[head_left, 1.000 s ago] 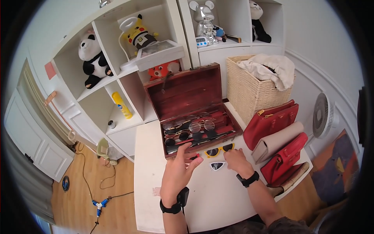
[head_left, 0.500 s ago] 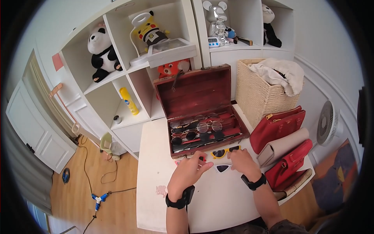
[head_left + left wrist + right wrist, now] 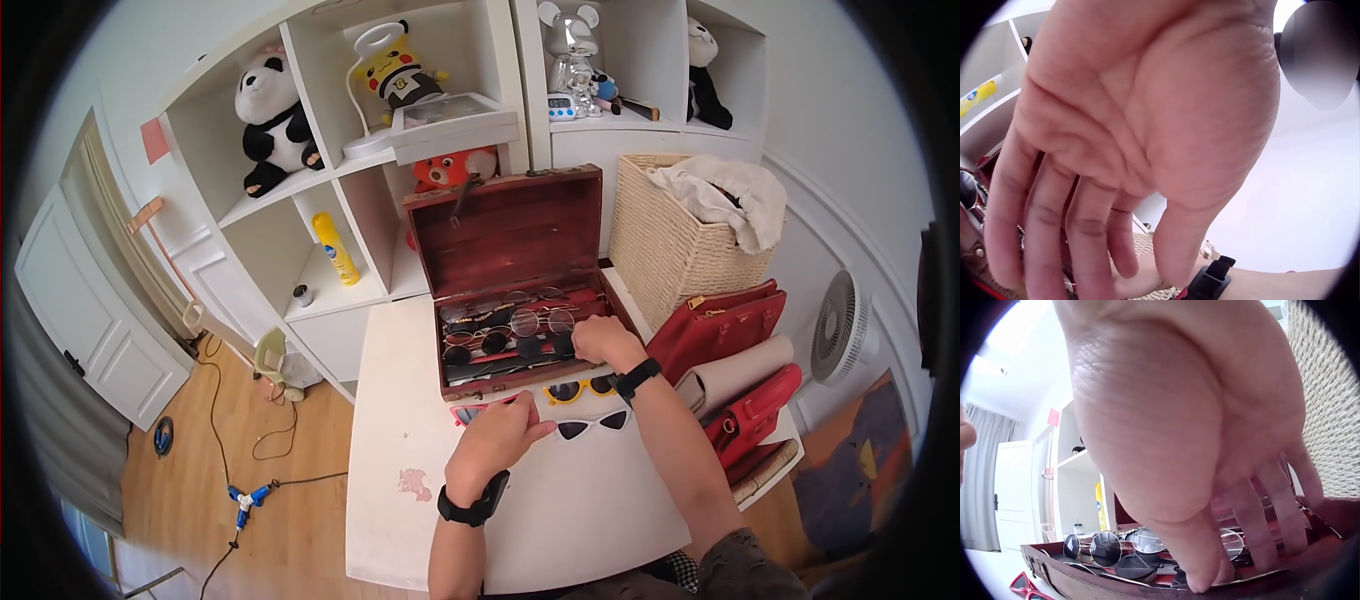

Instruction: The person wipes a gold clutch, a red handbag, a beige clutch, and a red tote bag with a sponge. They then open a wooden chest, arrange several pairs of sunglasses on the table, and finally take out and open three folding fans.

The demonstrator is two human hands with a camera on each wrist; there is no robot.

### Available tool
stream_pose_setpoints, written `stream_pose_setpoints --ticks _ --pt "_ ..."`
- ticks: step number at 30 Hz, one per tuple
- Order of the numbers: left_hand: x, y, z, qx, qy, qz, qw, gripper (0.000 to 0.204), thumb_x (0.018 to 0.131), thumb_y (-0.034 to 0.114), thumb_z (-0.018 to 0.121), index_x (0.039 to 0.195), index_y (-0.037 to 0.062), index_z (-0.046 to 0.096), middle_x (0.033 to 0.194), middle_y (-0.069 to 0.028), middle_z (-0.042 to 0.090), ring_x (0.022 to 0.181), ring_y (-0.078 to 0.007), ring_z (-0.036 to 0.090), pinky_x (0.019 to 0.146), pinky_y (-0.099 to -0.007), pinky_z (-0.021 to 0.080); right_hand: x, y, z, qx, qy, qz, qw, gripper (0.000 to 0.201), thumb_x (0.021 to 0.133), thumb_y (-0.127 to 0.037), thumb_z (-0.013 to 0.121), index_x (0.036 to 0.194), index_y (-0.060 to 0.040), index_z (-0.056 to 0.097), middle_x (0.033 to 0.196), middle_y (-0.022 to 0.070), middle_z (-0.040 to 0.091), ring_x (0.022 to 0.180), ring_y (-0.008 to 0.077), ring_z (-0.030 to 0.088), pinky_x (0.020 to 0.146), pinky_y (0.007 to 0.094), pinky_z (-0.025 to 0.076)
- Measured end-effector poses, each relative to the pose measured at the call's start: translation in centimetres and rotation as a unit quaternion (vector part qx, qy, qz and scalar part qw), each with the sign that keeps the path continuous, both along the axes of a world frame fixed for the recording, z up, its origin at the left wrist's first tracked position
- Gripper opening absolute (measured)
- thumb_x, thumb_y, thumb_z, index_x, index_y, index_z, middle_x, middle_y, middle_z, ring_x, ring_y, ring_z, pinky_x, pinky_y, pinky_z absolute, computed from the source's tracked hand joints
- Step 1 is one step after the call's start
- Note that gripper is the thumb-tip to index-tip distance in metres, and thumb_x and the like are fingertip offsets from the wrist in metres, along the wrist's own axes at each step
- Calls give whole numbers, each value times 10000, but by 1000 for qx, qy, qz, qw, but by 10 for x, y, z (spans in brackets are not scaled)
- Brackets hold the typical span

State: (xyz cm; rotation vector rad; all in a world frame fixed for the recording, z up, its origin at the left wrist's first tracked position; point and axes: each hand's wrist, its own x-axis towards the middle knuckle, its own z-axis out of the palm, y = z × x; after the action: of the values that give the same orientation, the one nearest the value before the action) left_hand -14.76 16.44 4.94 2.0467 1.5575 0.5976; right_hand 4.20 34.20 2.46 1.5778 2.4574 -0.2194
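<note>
My left hand [image 3: 490,445] hovers over the table's front half, its fingers loosely extended in the left wrist view with nothing in them. Red-framed sunglasses [image 3: 463,413] lie partly behind its fingers. My right hand [image 3: 605,342] reaches into the right side of an open dark red wooden box [image 3: 505,240]. Its thumb and index tips come together beside dark-lensed sunglasses [image 3: 1141,565] in the right wrist view; I cannot tell whether they pinch them. Several round wire-framed glasses [image 3: 1107,549] fill the box. Yellow sunglasses [image 3: 568,391] and white sunglasses [image 3: 592,426] lie in front.
Red handbags [image 3: 715,330] and a beige clutch [image 3: 735,372] line the right side of the white table [image 3: 400,540]. A woven basket [image 3: 665,235] with cloth stands behind them. White shelves [image 3: 345,225] with plush toys rise at the back, and a fan [image 3: 838,325] is at right.
My right hand has moved from the white and yellow sunglasses up and forward into the box, uncovering the white pair fully. My left hand stays near the red sunglasses. The head view has shifted.
</note>
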Motion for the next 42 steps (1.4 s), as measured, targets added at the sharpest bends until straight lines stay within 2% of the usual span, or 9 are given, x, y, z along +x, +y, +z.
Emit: stream_pose_setpoints --ticks 10,17,19,22,25,26,29,35,42 --pt "-3 -2 1 -6 -4 12 1000 395 888 362 712 989 -4 602 852 -157 713 816 -329 698 709 -380 535 17 6 7 -81 65 15 995 331 848 -300 729 1034 -35 659 1055 149 701 1058 333 639 890 506 475" --pt "-5 -2 8 -29 -13 35 999 394 885 351 715 1036 1 614 899 -170 724 846 -320 708 735 -376 541 31 -10 34 27 229 17 973 287 874 -239 712 1023 -22 598 935 204 681 921 390 641 772 444 494" --pt "-6 -1 8 5 -23 66 998 350 916 305 687 1081 3 620 918 -188 720 857 -320 712 749 -365 544 26 -32 52 57 384 32 921 274 918 -260 673 1034 -28 585 898 189 672 868 327 658 755 392 500" --pt "-2 2 14 101 -163 128 973 311 976 258 620 1144 -4 613 937 -170 723 851 -268 720 752 -344 551 13 -62 48 -128 591 113 789 202 1039 -234 517 1041 -33 513 930 33 641 858 101 613 752 288 488" --pt "-2 2 20 95 -303 117 941 281 1024 201 543 1192 -18 599 999 -125 714 906 -198 696 794 -316 546 -5 -109 58 -274 670 97 683 222 1042 -250 519 1071 -31 533 941 13 629 863 70 571 794 257 478" --pt "0 4 12 108 -421 86 897 272 1009 179 572 1208 -2 612 975 -122 721 905 -187 695 783 -309 534 -10 -118 58 -274 664 85 690 223 1042 -247 519 1067 -26 530 937 16 630 860 73 571 795 259 478" --pt "3 -3 19 111 -432 88 891 231 999 130 577 1174 -10 633 985 -104 721 909 -149 684 793 -285 533 -20 -134 48 -271 681 81 676 226 1039 -264 524 1072 -42 495 924 31 627 834 72 577 768 242 476" --pt "-4 -13 26 108 -421 98 895 177 956 45 584 1096 -17 672 915 -94 724 818 -140 675 711 -291 529 -17 -171 76 10 564 65 823 346 932 -243 677 1138 5 552 958 126 678 867 221 672 790 339 517" --pt "7 -31 46 170 -184 100 963 210 874 -29 591 1081 -34 623 885 -239 670 791 -399 661 668 -388 520 -20 -189 93 113 626 71 768 413 856 -216 763 1134 4 552 940 138 669 859 256 671 761 349 523"
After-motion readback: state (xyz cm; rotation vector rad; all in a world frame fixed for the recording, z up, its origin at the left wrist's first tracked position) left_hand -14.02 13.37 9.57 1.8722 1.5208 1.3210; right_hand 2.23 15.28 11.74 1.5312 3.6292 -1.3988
